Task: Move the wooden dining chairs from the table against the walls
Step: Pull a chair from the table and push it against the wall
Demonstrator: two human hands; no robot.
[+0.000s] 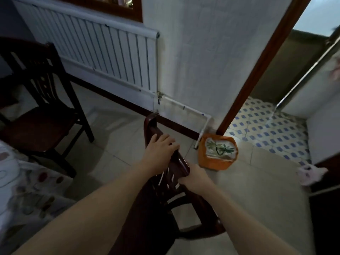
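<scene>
A dark wooden dining chair stands right below me, its slatted back turned toward me. My left hand grips the chair's top rail from above, fingers wrapped over it. My right hand clasps the right end of the same rail. A second dark wooden chair stands at the left on the tiled floor, a little out from the radiator wall, its seat toward the table. The table, under a patterned cloth, shows at the lower left.
A white radiator runs along the far wall, with a pipe down to the floor. An orange bin with a printed bag sits by the door frame. Blue-patterned tiles lie beyond the doorway. A pink slipper lies at the right.
</scene>
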